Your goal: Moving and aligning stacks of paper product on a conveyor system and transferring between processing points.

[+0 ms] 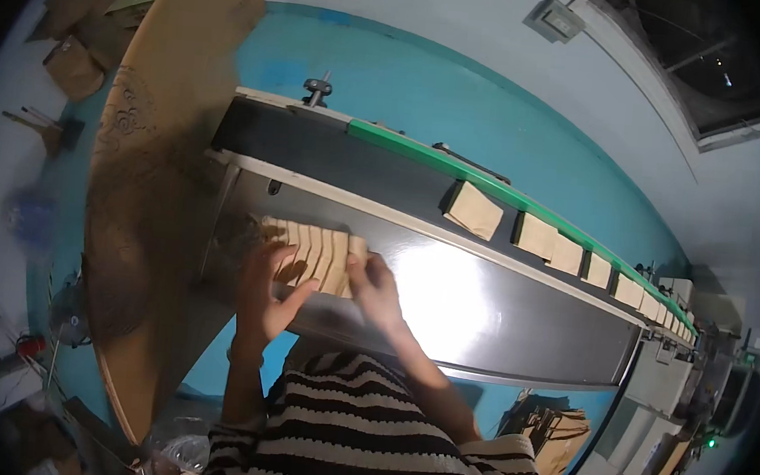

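Observation:
A row of flat tan paper packets (pixel 315 243) stands on edge on the metal tabletop in front of me. My left hand (pixel 264 298) is at the near left part of the row, its thumb apart from the curled fingers and both against the packets. At the right end, my right hand (pixel 378 293) has its fingers closed on the last tan packet (pixel 357 250), which is beside the others. The undersides of the packets and some of my left fingertips are hidden.
Beyond the shiny metal tabletop (pixel 516 324) runs a dark conveyor belt (pixel 315 154) with a green guide rail (pixel 431 158). Several packets (pixel 474 211) lie along it toward the right. A tall brown board (pixel 136 218) borders the left; folded cardboard (pixel 561 435) leans below right.

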Tool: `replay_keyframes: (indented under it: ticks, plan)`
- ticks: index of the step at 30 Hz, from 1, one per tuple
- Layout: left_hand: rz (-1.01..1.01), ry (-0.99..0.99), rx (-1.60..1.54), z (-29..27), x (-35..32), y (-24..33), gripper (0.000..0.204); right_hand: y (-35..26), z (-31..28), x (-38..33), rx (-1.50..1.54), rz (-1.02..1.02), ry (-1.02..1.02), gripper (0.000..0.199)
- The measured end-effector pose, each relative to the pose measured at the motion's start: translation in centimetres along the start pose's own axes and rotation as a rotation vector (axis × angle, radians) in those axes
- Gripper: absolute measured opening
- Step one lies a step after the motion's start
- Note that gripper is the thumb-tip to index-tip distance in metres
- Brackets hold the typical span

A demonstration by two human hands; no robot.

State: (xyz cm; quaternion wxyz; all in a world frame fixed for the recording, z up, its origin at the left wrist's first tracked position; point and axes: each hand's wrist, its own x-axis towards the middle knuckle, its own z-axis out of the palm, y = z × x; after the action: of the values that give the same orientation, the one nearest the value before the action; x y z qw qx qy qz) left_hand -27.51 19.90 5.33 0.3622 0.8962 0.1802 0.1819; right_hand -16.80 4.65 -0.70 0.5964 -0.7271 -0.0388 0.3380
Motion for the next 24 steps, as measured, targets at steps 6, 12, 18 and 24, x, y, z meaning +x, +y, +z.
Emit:
replay_keyframes:
  ticks: [6, 12, 18, 24]
  plan:
    - [-0.442, 0.401, -0.109, 1.9, -3.7, -2.6, 0.045, 2.7, -5.2, 2.0, -0.094, 0.034, -0.006, 0.036]
    - [-0.543, 0.490, -0.244, 3.3, -5.4, -3.5, 0.050, 1.4, -5.0, 3.1, 0.284, 0.141, 0.077, 0.057]
    - [-0.398, 0.194, -0.217, 5.6, -4.1, -2.6, 0.062, -0.9, -0.5, -0.5, -0.523, -0.303, 0.096, 0.048]
    - [-0.268, 0.088, 0.134, 5.5, -0.5, 2.2, 0.110, 0.5, -2.2, 0.3, 0.059, 0.009, -0.033, 0.051]
